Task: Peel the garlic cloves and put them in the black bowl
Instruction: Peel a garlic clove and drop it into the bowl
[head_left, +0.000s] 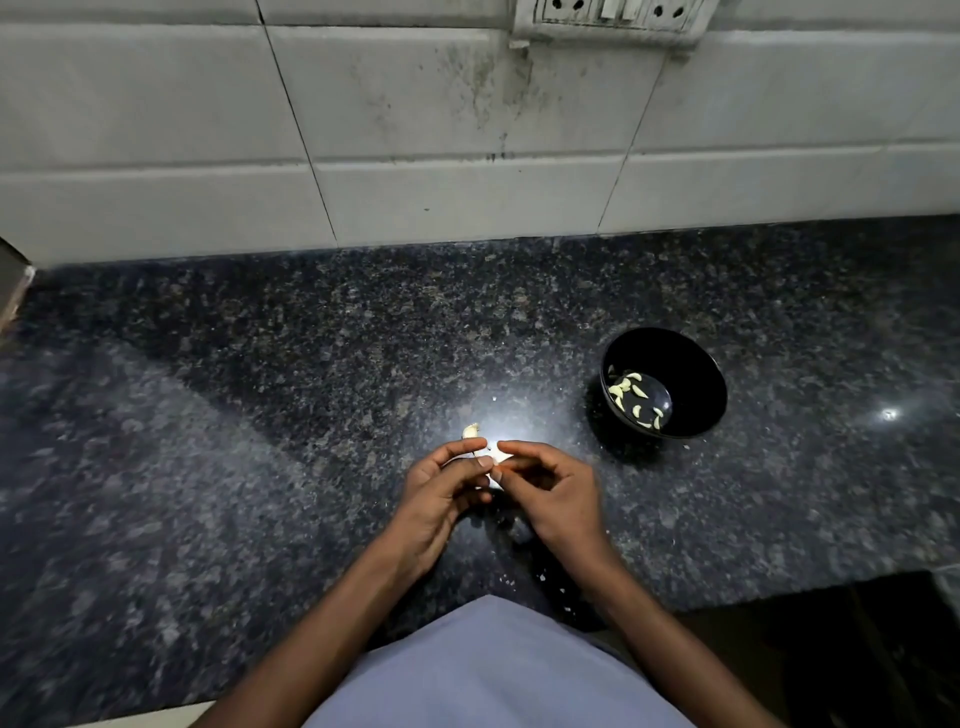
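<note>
My left hand (441, 493) and my right hand (550, 488) meet over the dark granite counter, and both pinch a pale garlic clove (496, 458) between their fingertips. Most of that clove is hidden by my fingers. A second garlic clove (470, 431) lies on the counter just beyond my left hand. The black bowl (691, 364) stands to the right and a little farther back, apart from my hands. Several peeled cloves (636, 397) lie at its bottom.
The speckled granite counter (260, 415) runs to a white tiled wall (415, 130) with a socket plate (613, 15) at the top. Small white bits of garlic skin (543, 577) lie near the front edge. A dark drop lies at the lower right.
</note>
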